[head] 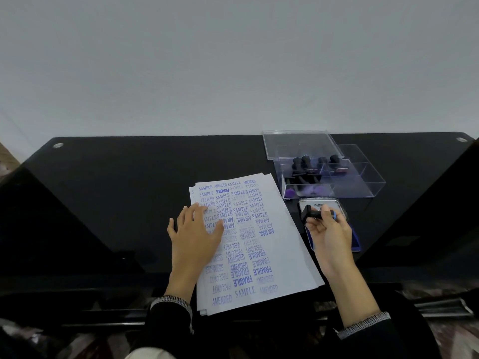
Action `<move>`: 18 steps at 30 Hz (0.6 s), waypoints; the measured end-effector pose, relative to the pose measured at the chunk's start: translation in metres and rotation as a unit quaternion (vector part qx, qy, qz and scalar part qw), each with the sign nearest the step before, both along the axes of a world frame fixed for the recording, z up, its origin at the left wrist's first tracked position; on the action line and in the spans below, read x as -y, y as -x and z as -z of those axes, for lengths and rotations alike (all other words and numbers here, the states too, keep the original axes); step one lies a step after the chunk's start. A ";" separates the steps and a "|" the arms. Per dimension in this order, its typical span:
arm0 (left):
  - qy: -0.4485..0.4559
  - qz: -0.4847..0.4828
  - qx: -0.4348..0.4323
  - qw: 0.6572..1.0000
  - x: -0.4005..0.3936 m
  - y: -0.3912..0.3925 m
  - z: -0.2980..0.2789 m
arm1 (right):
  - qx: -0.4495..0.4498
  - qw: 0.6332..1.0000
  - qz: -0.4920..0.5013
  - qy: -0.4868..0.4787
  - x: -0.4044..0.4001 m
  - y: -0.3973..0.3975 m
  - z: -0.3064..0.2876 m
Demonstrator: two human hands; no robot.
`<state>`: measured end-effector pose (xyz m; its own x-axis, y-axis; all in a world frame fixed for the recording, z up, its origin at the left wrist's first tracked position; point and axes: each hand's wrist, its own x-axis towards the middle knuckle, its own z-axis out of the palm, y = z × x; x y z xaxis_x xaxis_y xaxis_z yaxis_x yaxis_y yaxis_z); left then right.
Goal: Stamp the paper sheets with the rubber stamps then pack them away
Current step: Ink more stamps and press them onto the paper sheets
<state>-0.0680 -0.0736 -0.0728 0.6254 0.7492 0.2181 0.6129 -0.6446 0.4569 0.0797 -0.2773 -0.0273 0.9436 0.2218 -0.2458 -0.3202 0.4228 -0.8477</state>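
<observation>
Your paper stack (261, 244) overhangs the tabletop's (116, 190) near edge; left hand (195, 233) lies spread on it, right hand (328, 229) pinches a stamp (315, 215).

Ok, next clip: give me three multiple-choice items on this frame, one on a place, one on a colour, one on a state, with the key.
1. Where is the clear box of stamps?
A. At the paper sheets' far right corner
B. On the sheets
C. Left of the sheets

2. What colour is the ink of the impressions on the top sheet?
A. Red
B. Blue-purple
C. Green

3. What is the left hand doing?
A. Gripping a stamp
B. Lifting the box lid
C. Lying flat on the sheets

Key: 1 A, the box stands on the black table beyond the ink pad. 2 B, words like SAMPLE and FRAGILE show in blue-purple. 3 C, its fingers are spread on the paper, while the right hand holds the rubber stamp.
</observation>
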 end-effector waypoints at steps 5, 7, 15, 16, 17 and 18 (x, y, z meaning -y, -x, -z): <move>0.001 -0.001 -0.002 1.000 0.000 0.000 -0.001 | 0.013 1.000 -0.014 0.005 -0.005 0.006 -0.001; 0.002 0.000 -0.002 1.000 0.000 0.000 -0.001 | 0.033 0.999 -0.036 0.017 -0.010 0.009 -0.001; 0.011 0.002 -0.004 1.000 0.001 0.001 -0.004 | 0.299 0.921 -0.095 0.230 -0.034 -0.002 -0.019; 0.012 0.003 -0.005 1.000 0.001 0.001 -0.004 | 0.324 0.911 -0.084 0.242 -0.037 -0.010 -0.023; 0.012 0.003 -0.006 1.000 0.001 0.001 -0.004 | 0.340 0.904 -0.068 0.248 -0.041 -0.019 -0.025; 0.013 0.003 -0.007 1.000 0.002 0.002 -0.004 | 0.347 0.902 -0.050 0.252 -0.044 -0.029 -0.028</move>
